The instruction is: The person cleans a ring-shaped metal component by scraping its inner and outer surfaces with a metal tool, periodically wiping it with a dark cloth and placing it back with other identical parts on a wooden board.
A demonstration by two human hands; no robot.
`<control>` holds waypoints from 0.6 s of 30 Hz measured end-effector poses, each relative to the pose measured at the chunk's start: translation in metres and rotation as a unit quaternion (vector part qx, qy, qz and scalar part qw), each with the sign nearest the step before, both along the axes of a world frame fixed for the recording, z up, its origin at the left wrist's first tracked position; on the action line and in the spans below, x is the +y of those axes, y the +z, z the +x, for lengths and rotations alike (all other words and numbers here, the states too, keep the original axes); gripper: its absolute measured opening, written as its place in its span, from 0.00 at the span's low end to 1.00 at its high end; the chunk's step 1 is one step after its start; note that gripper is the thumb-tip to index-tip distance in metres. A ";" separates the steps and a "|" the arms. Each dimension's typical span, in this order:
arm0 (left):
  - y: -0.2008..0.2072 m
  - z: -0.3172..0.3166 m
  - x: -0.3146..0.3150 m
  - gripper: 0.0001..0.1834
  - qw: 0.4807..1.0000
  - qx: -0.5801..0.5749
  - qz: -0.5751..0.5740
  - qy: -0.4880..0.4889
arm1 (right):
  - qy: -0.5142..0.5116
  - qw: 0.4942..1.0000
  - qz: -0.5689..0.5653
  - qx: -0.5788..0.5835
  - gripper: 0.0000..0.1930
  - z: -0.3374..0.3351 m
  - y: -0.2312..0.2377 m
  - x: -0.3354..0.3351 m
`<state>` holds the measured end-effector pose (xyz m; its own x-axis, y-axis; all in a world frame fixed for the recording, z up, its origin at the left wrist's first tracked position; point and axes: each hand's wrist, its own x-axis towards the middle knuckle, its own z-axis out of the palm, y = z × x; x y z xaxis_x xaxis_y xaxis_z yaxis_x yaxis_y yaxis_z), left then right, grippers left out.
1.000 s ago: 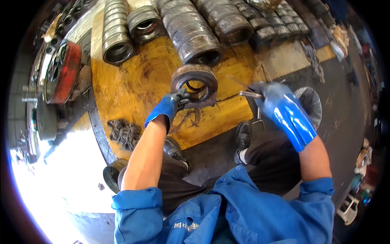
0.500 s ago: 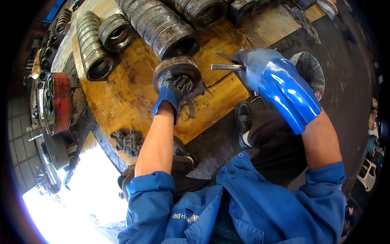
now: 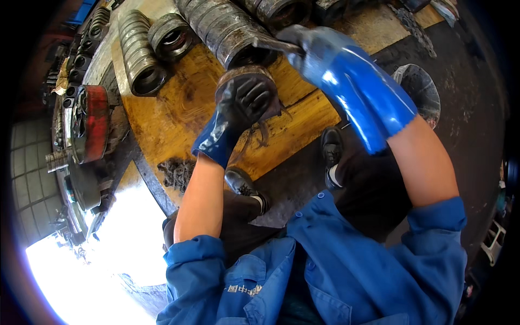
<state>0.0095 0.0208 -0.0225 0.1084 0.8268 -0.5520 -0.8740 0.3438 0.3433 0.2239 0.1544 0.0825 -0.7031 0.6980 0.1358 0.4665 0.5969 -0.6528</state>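
My left hand (image 3: 246, 103), in a dark, oily blue glove, is closed against the near face of a thick metal ring (image 3: 244, 74), fingers curled and thumb toward its rim. The hand hides most of the ring's opening. My right hand (image 3: 319, 54), in a glossy blue glove, grips a threaded metal rod (image 3: 273, 45), smeared by motion, pointing left. It is raised above and to the right of the ring. Behind the ring lies a long row of similar rings (image 3: 222, 32), and dark stringy scraps (image 3: 262, 135) hang or lie at its near side.
More ring rows (image 3: 142, 57) and a single ring (image 3: 170, 37) lie at the far left of the stained yellow board (image 3: 173, 114). A dark rag-like clump (image 3: 176, 173) is at its near edge. A red round part (image 3: 96, 123) stands left; a metal bucket (image 3: 417, 89) stands right.
My right hand has lifted the threaded rod up and left, toward the ring row. My left hand has drawn back from inside the ring to its near face. The view has shifted slightly.
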 end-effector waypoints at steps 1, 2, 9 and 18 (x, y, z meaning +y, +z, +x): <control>0.029 0.014 0.009 0.32 1.000 0.003 0.003 -0.003 | 0.020 0.996 -0.076 0.046 0.16 -0.004 0.003 -0.001; 0.050 0.028 0.016 0.32 0.999 0.024 0.039 -0.018 | 0.035 0.984 -0.149 0.090 0.16 -0.005 0.007 -0.002; 0.141 0.059 0.030 0.32 0.985 0.099 0.143 -0.004 | 0.015 0.999 0.027 0.020 0.21 -0.047 0.041 -0.033; 0.139 0.014 -0.005 0.30 0.985 0.119 0.034 0.119 | 0.062 0.952 0.238 0.180 0.18 0.003 0.067 -0.001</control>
